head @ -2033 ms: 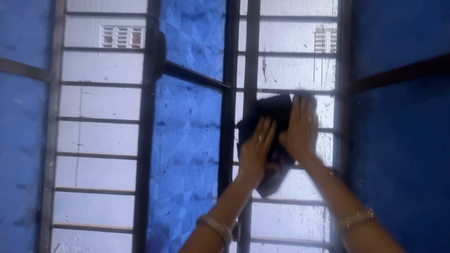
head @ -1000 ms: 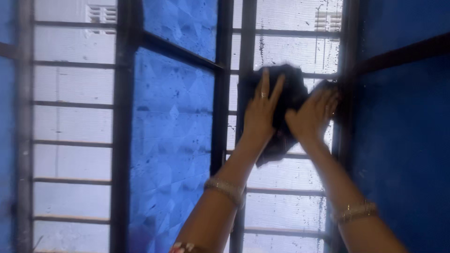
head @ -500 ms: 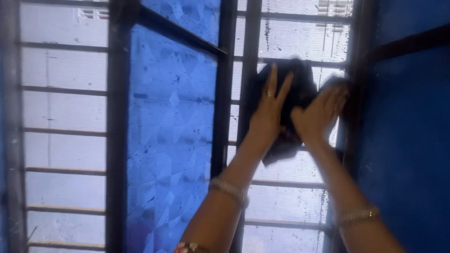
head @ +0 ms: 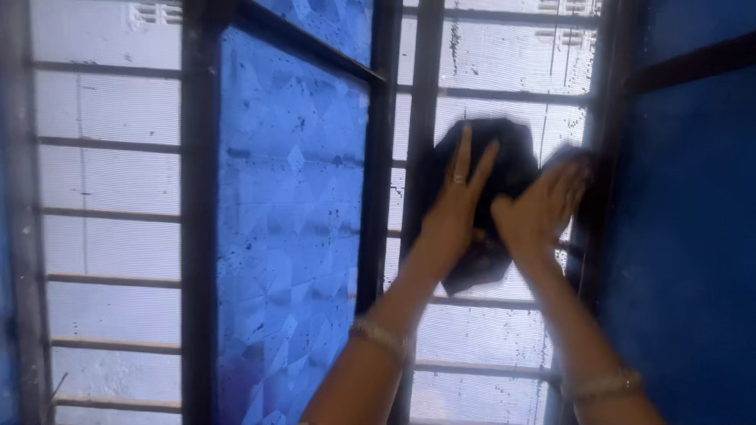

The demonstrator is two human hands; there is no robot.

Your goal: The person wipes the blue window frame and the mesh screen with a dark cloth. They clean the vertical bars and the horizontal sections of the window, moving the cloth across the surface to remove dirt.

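Observation:
A dark cloth (head: 504, 157) is pressed flat against the mesh screen (head: 480, 330) of a window, between two dark vertical frame bars. My left hand (head: 453, 208) lies on the cloth's left part, fingers spread, a ring on one finger. My right hand (head: 543, 205) presses the cloth's right part, close to the right frame bar (head: 602, 149). Both wrists wear bangles. A corner of the cloth hangs below my palms.
A blue patterned glass pane (head: 287, 228) in a dark frame stands left of my hands. Horizontal grille bars (head: 110, 212) cross the screen behind it. A plain blue panel (head: 685, 236) fills the right side. The screen shows dark specks and streaks.
Both hands and the cloth moved up and to the right across the screen, then slid slightly down in the last half second. The view shifted as well.

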